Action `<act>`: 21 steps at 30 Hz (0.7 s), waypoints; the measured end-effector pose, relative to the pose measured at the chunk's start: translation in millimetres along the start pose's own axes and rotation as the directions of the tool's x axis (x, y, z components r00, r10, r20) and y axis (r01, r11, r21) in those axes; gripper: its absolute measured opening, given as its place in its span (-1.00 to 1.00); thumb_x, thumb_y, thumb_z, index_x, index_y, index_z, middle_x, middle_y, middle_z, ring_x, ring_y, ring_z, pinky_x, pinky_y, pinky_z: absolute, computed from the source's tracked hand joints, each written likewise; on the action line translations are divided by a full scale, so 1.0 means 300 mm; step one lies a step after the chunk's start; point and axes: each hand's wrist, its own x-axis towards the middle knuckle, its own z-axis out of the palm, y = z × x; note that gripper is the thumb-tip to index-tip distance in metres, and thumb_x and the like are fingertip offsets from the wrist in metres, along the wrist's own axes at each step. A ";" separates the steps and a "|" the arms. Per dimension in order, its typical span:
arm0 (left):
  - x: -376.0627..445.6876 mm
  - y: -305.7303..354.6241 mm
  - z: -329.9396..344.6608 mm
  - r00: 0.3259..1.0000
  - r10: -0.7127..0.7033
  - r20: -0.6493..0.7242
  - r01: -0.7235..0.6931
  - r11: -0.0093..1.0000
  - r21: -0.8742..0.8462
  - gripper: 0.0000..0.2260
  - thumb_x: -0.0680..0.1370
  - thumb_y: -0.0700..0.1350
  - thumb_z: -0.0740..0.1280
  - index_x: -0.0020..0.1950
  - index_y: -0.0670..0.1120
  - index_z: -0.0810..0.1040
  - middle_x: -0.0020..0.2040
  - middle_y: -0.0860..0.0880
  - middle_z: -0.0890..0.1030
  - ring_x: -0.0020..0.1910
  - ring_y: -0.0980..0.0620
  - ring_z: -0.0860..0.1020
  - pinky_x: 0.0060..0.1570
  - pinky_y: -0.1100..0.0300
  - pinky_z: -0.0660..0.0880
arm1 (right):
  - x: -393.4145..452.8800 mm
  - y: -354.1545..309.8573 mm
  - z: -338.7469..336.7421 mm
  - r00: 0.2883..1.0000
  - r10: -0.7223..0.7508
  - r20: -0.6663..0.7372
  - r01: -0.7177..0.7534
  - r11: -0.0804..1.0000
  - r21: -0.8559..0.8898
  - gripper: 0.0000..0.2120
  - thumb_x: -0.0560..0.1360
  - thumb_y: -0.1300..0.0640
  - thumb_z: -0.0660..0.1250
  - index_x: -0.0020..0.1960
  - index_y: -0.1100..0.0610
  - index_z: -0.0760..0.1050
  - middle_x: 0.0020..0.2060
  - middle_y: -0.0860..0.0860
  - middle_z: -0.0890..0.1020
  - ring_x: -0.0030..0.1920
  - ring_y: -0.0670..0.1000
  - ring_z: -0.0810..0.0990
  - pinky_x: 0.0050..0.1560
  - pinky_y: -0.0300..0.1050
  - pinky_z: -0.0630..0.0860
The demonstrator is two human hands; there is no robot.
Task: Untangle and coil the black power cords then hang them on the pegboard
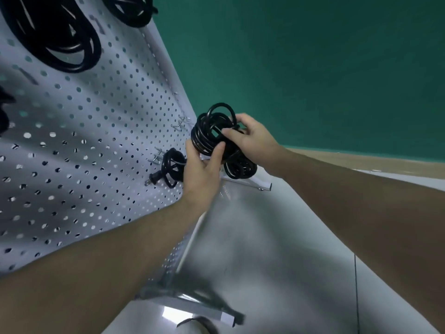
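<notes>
1. Gripping a coiled black power cord (pixel 218 138) from both sides, the left hand (pixel 201 169) and right hand (pixel 252 138) curl their fingers round its loops.
2. The coil sits just beside the pegboard (pixel 96 131), near bare metal hooks (pixel 183 122).
3. Another cord (pixel 168 168) hangs on a lower hook, plug down.
4. Bigger coils (pixel 60 37) hang higher up.
</notes>
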 end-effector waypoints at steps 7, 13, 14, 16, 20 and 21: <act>0.031 0.018 0.026 0.998 0.049 -0.031 -0.050 0.998 -0.034 -0.72 0.69 -0.14 0.28 0.38 -0.02 0.33 0.16 0.14 0.61 0.12 0.11 0.66 0.12 0.13 0.63 | 0.035 0.001 0.009 0.995 -0.081 -0.059 0.082 0.997 0.015 -0.88 0.62 0.18 0.33 0.13 0.02 0.52 -0.10 -0.03 0.69 -0.07 -0.09 0.69 0.04 -0.18 0.62; 0.070 -0.008 0.022 0.996 0.030 -0.082 -0.034 0.998 -0.050 -0.71 0.69 -0.06 0.29 0.38 0.06 0.32 0.21 0.06 0.62 0.15 -0.05 0.67 0.15 -0.12 0.63 | 0.065 -0.014 0.038 0.994 -0.087 -0.064 0.085 0.996 -0.040 -0.84 0.63 0.14 0.32 0.21 0.05 0.51 0.00 -0.03 0.68 0.04 -0.05 0.68 0.17 -0.09 0.60; 0.075 -0.018 0.024 0.995 0.021 -0.100 -0.025 0.999 -0.037 -0.71 0.69 -0.06 0.28 0.39 0.04 0.31 0.20 0.05 0.62 0.15 -0.02 0.67 0.16 -0.08 0.63 | 0.072 -0.015 0.045 0.996 -0.072 -0.056 0.068 0.995 -0.074 -0.82 0.63 0.12 0.32 0.23 0.04 0.51 0.01 -0.04 0.67 0.05 -0.05 0.67 0.20 -0.07 0.59; 0.083 -0.036 0.025 0.987 0.017 -0.157 -0.016 1.000 0.008 -0.68 0.70 -0.08 0.26 0.43 -0.05 0.29 0.15 0.08 0.60 0.10 0.27 0.63 0.12 0.22 0.60 | 0.092 -0.010 0.061 0.999 -0.030 -0.034 0.025 0.989 -0.145 -0.79 0.64 0.05 0.31 0.26 0.01 0.50 0.05 -0.05 0.66 0.08 -0.02 0.65 0.25 0.00 0.56; 0.117 -0.097 0.019 0.965 0.037 -0.261 -0.011 0.995 0.101 -0.66 0.70 -0.16 0.26 0.43 -0.25 0.32 0.17 0.01 0.57 -0.05 0.48 0.53 0.00 0.53 0.44 | 0.117 0.008 0.074 0.993 0.098 0.069 -0.082 0.975 -0.204 -0.72 0.67 0.02 0.24 0.35 0.03 0.47 0.11 -0.01 0.65 0.09 -0.02 0.63 0.13 -0.10 0.58; 0.121 -0.107 0.018 0.961 0.023 -0.274 0.011 0.992 0.122 -0.65 0.70 -0.15 0.25 0.45 -0.23 0.32 0.23 -0.05 0.57 -0.02 0.39 0.55 0.04 0.51 0.45 | 0.116 0.009 0.067 0.987 0.124 0.099 -0.099 0.969 -0.228 -0.71 0.69 0.04 0.22 0.39 0.03 0.46 0.13 -0.01 0.63 0.06 -0.06 0.60 0.03 -0.23 0.54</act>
